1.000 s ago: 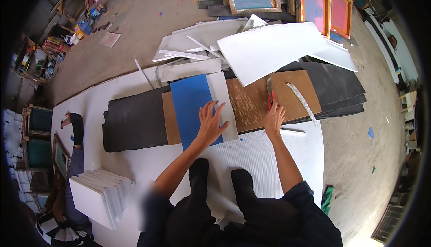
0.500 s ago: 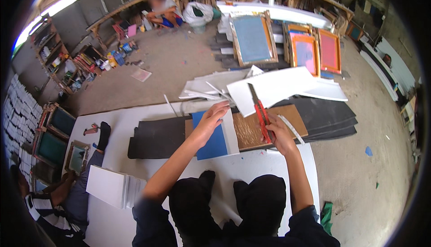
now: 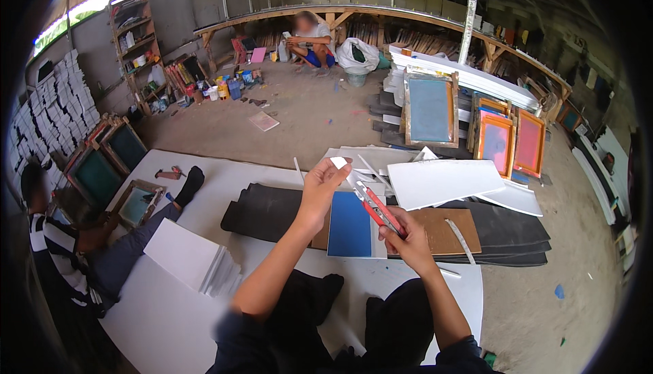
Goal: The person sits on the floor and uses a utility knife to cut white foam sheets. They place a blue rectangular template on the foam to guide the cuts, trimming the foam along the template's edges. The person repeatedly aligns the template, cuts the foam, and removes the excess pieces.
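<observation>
Between the thumb and fingers of my left hand [image 3: 321, 189] is a small white scrap [image 3: 339, 162]. My right hand [image 3: 409, 239] is closed round a red utility knife [image 3: 378, 208], its blade end pointing up and left toward the scrap. Below both hands lies a blue rectangular panel [image 3: 349, 228] with a white strip along its right side. It rests on a scuffed brown board [image 3: 437, 230], which sits on dark grey sheets [image 3: 507, 232]. To the right of the knife, a thin pale strip [image 3: 460, 241] crosses the board.
Large white sheets [image 3: 445, 182] lie just past the board. A stack of white panels [image 3: 187, 255] stands left on the white work surface [image 3: 163, 313]. Beside it sits a co-worker [image 3: 58, 251]; another person [image 3: 313, 41] crouches far back. Framed screens [image 3: 430, 110] lean behind.
My left hand has lifted off the blue panel and now holds a white scrap. The knife has come left and swung toward it. The view has tilted up.
</observation>
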Motion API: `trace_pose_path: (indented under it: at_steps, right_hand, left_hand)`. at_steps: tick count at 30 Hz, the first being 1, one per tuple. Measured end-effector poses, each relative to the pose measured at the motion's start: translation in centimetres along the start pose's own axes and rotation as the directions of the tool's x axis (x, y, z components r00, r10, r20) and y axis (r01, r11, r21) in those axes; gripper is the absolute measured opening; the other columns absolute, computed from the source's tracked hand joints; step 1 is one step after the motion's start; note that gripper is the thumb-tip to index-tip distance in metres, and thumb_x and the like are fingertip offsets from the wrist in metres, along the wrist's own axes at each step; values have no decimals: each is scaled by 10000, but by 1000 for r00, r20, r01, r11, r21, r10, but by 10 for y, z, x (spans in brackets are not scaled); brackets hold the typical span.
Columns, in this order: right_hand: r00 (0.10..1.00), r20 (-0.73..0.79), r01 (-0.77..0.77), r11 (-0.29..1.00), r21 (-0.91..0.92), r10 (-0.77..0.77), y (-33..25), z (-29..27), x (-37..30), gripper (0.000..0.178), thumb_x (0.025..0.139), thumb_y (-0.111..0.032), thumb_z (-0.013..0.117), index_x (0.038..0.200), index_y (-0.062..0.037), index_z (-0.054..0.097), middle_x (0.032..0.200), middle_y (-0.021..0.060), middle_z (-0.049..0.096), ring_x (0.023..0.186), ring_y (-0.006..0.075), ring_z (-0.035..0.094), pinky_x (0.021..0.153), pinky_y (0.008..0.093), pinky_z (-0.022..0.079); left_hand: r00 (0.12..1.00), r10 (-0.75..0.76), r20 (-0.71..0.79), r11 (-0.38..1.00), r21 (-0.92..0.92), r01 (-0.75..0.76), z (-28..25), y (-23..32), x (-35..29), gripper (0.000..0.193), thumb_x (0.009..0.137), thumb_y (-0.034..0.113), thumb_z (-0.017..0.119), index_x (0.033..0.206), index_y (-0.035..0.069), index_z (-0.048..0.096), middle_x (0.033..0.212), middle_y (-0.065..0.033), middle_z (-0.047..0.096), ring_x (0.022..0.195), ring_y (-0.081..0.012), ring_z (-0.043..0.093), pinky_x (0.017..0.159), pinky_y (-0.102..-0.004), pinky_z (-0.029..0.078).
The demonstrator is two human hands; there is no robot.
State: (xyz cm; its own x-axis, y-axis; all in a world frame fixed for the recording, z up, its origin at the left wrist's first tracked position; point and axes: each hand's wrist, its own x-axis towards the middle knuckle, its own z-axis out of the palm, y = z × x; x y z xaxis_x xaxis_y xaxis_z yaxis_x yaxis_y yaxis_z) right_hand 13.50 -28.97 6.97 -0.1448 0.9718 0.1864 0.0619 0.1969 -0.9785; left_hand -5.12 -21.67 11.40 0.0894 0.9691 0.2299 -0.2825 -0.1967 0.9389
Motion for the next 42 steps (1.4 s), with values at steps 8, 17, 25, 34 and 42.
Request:
trace_pose_path:
  at_steps: [8,17,25,34,42]
  right_hand:
    - [997,-72,37,999,-36,-40,11,5,7,362,841,-44,574,1180,19,464,695,43,549,469,45,428,411,190,332]
    - [997,-77,23,999,-49,-27,14,1,6,342,843,-99,593,1163,-29,494,653,24,556,468,38,433,418,201,337]
    - [999,-3,-33,992,-119,33,5,-1,2,208,875,-133,557,1007,17,501,575,-10,446,438,48,419,387,206,312]
    - [999,26,-45,995,-93,47,7,-9,0,235,883,-166,546,1064,-19,510,582,0,463,472,59,431,431,221,340]
    - [999,21,-34,989,-146,38,2,-13,-2,225,887,-182,535,1041,-19,509,522,-7,439,427,62,412,411,224,321]
  left_hand:
    - [992,-124,-21,991,-58,122,-7,-11,6,173,785,188,678,887,50,654,753,26,614,692,-35,473,662,-209,352]
    - [982,-180,56,983,58,177,-3,-24,4,151,778,226,691,721,104,622,645,62,530,627,-29,402,608,-190,308]
    - [934,-331,135,943,90,321,-5,-36,7,154,776,271,692,755,140,615,695,78,524,626,-20,400,589,-178,306]
    - [978,-180,109,984,43,176,4,-17,5,184,790,218,678,863,54,639,749,6,602,642,-34,507,586,-170,391]
    - [962,-221,160,967,163,195,4,-27,8,267,800,234,667,976,36,629,818,-12,621,779,-73,544,775,-238,408]
